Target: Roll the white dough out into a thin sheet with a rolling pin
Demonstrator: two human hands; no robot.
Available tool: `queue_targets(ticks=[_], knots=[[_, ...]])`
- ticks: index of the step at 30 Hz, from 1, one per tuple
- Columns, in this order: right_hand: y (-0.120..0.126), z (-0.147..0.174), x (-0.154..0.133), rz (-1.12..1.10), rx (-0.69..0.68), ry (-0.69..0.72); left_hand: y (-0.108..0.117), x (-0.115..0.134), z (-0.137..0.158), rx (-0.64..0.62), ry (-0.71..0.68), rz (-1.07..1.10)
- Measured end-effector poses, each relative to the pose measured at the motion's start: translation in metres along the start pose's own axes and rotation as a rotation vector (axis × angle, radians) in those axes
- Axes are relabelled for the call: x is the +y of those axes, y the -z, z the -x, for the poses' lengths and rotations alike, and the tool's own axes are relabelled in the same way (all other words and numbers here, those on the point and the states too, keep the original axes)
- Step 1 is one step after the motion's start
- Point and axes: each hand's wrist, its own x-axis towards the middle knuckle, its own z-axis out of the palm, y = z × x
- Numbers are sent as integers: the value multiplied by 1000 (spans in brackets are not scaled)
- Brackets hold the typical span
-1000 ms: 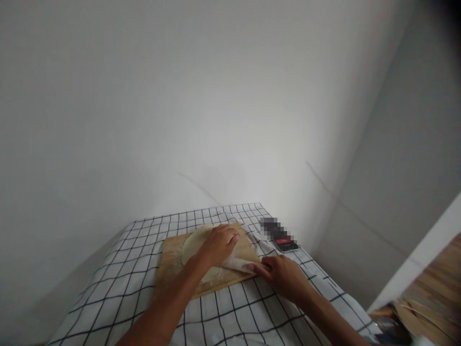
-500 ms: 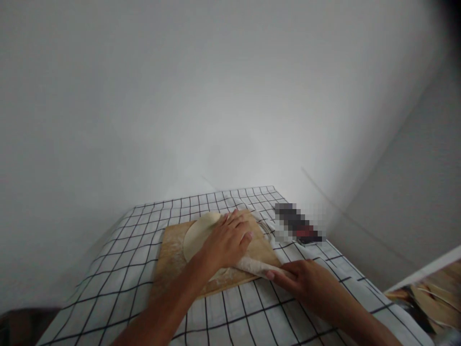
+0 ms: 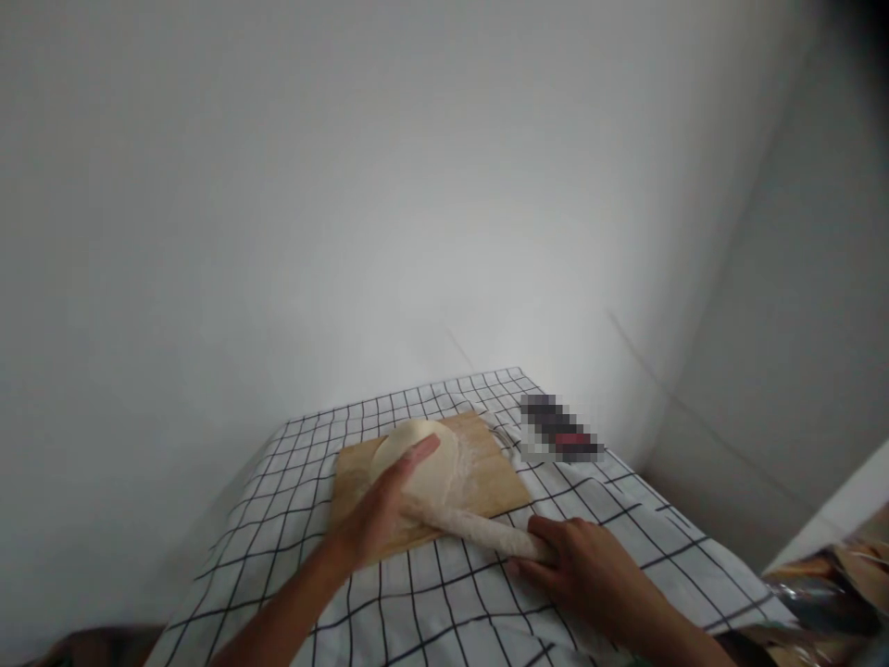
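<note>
A round, flattened sheet of dough [image 3: 420, 472] lies on a wooden board [image 3: 496, 472] dusted with flour. Slanting across the board's near edge is a pale, floury rolling pin [image 3: 479, 530]. My right hand [image 3: 576, 560] is closed around its right end, over the tablecloth. By the pin's left end is my left hand [image 3: 381, 509], turned edge-on and slightly blurred, its visible fingers stretched out over the dough. The hand hides part of the dough's left side and the pin's far left end; whether it touches the pin I cannot tell.
A white tablecloth with a black grid [image 3: 278, 519] covers the table. A pixelated dark and red object [image 3: 561, 431] lies right of the board. A pale wall [image 3: 389, 232] rises behind the table. Blurred brownish items [image 3: 826, 588] are at lower right.
My left hand has come off the dough's right side, moving left and nearer, and has turned edge-on. The rolling pin shows more of its length, still in my right hand. The view has shifted slightly.
</note>
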Motion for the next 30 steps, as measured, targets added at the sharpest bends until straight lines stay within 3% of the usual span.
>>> queue_targets(ticks=[3, 6, 10, 15, 20, 30], knots=[[1, -7, 2, -76, 43, -18, 27, 0, -21, 28, 122, 291], [1, -17, 4, -63, 57, -23, 31, 12, -54, 28, 124, 320], [2, -23, 3, -76, 38, -12, -3, 22, -103, -108, -43, 27], [3, -22, 0, -80, 28, -30, -57, 12, -137, -217, -131, -38], [3, -18, -3, -25, -9, -58, -75, 0, -123, -275, -129, -82], [1, -9, -8, 103, -48, -17, -53, 7, -27, -91, -90, -348]])
